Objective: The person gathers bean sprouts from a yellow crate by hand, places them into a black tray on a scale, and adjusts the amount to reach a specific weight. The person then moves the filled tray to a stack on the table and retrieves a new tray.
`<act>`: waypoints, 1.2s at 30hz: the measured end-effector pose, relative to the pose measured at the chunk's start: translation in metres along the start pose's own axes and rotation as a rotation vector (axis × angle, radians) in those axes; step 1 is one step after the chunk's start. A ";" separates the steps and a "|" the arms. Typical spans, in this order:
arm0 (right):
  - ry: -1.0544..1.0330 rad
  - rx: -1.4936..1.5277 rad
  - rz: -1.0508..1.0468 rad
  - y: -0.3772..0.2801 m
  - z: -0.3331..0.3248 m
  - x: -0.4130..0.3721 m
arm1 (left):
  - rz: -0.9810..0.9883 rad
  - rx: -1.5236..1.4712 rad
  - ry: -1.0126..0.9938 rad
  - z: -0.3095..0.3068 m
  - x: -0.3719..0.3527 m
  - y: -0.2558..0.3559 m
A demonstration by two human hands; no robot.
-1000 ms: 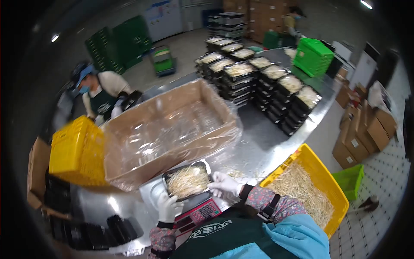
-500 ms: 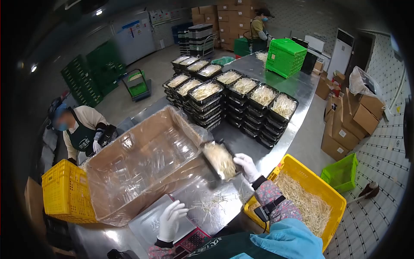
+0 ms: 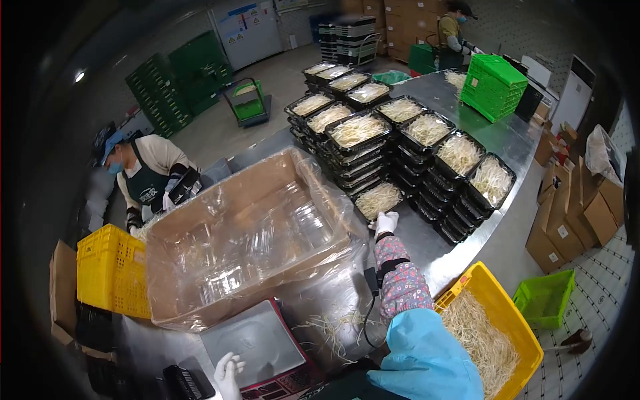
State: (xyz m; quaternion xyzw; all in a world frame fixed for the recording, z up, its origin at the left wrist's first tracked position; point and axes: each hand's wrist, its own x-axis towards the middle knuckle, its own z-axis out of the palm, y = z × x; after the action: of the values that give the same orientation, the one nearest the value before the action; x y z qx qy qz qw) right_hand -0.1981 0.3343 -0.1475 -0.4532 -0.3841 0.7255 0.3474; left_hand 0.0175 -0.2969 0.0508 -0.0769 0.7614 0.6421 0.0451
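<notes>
My right hand (image 3: 385, 223), in a white glove, is closed on the near edge of a black tray of bean sprouts (image 3: 377, 201). That tray sits low on the table in front of the stacked trays (image 3: 360, 131), which hold pale sprouts too. By the left edge of the kitchen scale (image 3: 252, 340) is my left hand (image 3: 229, 373), also gloved, its fingers loosely bent and apart, with nothing in them. Black plastic trays (image 3: 187, 382) lie just left of it. Loose sprouts (image 3: 337, 331) are scattered on the metal table right of the scale.
A large cardboard box (image 3: 167, 267) lined with clear plastic holds clear containers. At my right stands a yellow crate (image 3: 527, 340) full of sprouts. A co-worker (image 3: 150, 173) works at the left beside another yellow crate (image 3: 110, 270). A green crate (image 3: 493, 87) stands farther back.
My right hand has carried the sprout tray forward and right, from beside the box to the stacks. My left hand has moved down and left across the scale. The view has shifted.
</notes>
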 end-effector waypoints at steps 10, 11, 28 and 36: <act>-0.086 0.058 -0.018 -0.039 -0.052 -0.034 | 0.131 1.201 0.853 -0.200 -0.031 -0.063; -0.125 0.082 -0.043 -0.038 -0.059 -0.017 | 0.048 1.258 0.820 -0.214 -0.034 -0.059; -0.376 0.005 -0.343 -0.134 -0.086 -0.325 | 0.103 0.719 0.729 -0.353 0.010 -0.182; -0.031 -0.101 -0.452 -0.162 -0.250 -0.378 | 0.771 0.598 0.165 -0.068 0.067 -0.010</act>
State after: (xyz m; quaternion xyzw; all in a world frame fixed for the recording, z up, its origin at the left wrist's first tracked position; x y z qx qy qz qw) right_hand 0.1893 0.1479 0.0683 -0.3612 -0.5172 0.6158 0.4721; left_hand -0.0446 -0.3693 0.0411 0.1764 0.8863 0.3572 -0.2362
